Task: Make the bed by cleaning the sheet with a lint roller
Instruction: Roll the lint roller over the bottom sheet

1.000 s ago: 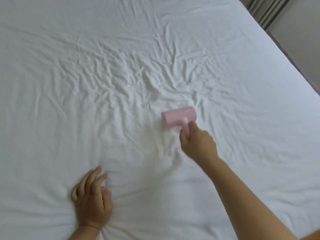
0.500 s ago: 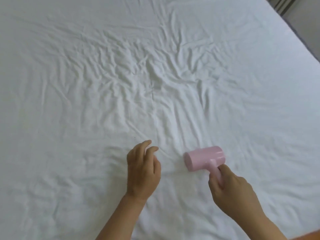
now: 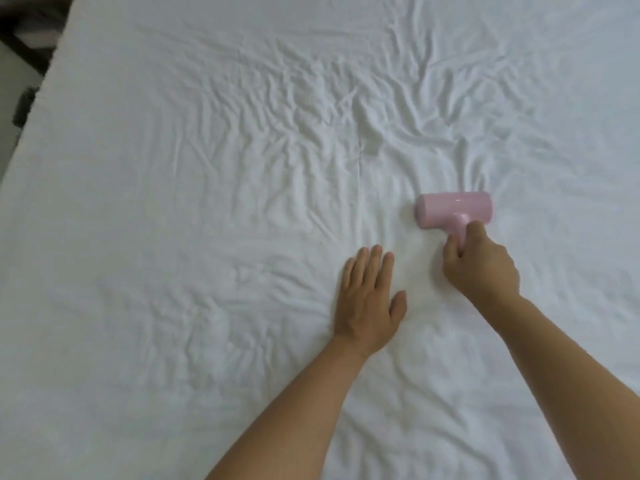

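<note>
Rolling the sheet [image 3: 207,237] — one of your hands braces, the other drives.
Your right hand [image 3: 481,268] clenches the lint roller [image 3: 453,211] handle, drum on the sheet; your left hand [image 3: 367,303] lies flat, fingers straight, just beside. Risk — the creases ahead may bunch under the drum if you ease that brace.

Our right hand [image 3: 479,268] hides pink plastic lint roller [image 3: 453,210] handle; white wrinkled sheet [image 3: 207,202] cut off at frame edges; dark objects [image 3: 24,46] top-left blurred.
</note>
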`<state>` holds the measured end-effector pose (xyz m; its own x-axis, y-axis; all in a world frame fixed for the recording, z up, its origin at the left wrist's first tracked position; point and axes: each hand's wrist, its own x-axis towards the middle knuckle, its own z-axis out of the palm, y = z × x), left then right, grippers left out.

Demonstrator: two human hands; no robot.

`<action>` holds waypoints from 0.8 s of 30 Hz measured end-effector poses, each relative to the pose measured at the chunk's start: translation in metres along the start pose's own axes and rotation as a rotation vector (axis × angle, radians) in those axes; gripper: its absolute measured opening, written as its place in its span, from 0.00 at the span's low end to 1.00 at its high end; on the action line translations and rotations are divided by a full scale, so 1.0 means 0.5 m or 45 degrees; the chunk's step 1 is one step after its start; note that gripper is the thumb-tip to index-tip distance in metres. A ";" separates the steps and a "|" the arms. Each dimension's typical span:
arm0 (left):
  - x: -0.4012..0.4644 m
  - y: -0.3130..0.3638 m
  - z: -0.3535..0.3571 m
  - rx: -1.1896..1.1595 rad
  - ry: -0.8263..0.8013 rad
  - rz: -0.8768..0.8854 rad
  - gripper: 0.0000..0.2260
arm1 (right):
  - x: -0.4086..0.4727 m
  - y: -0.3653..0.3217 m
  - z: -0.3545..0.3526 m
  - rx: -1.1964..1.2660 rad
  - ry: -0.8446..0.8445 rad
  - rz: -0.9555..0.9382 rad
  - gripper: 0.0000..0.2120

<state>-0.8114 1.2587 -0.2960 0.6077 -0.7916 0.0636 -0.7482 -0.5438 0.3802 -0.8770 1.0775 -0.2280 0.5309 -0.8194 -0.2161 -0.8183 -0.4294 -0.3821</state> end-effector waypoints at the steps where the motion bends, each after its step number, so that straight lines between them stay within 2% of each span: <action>1: -0.015 -0.011 -0.010 -0.043 0.011 -0.005 0.27 | -0.040 0.013 -0.010 -0.006 -0.025 0.007 0.11; 4: -0.085 -0.061 -0.052 0.005 0.069 -0.097 0.23 | -0.196 0.065 -0.032 -0.061 -0.069 -0.001 0.10; 8: -0.203 -0.136 -0.095 0.150 0.123 -0.235 0.21 | -0.401 0.140 -0.038 -0.170 -0.110 0.066 0.08; 12: -0.290 -0.172 -0.079 0.027 0.311 -0.223 0.18 | -0.494 0.093 -0.037 -0.032 -0.095 -0.092 0.07; 15: -0.282 -0.182 -0.078 -0.118 0.536 -0.238 0.07 | -0.460 -0.015 0.023 0.011 -0.090 -0.251 0.09; 16: -0.268 -0.188 -0.090 -0.141 0.595 -0.265 0.08 | -0.428 -0.060 0.048 0.002 -0.108 -0.319 0.07; 18: -0.239 -0.205 -0.123 -0.147 0.650 -0.249 0.17 | -0.343 -0.152 0.099 -0.036 -0.120 -0.418 0.08; 19: -0.229 -0.216 -0.131 -0.140 0.646 -0.237 0.17 | -0.293 -0.196 0.124 -0.049 -0.133 -0.413 0.09; 21: -0.228 -0.238 -0.126 -0.107 0.547 -0.280 0.07 | -0.198 -0.280 0.164 -0.072 -0.143 -0.394 0.12; 24: -0.271 -0.239 -0.101 0.010 0.258 -0.363 0.22 | -0.103 -0.375 0.184 -0.108 -0.153 -0.355 0.13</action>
<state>-0.7909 1.4452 -0.3038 0.8326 -0.5365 0.1378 -0.5421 -0.7381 0.4017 -0.7307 1.2353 -0.2279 0.7555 -0.6171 -0.2203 -0.6503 -0.6654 -0.3666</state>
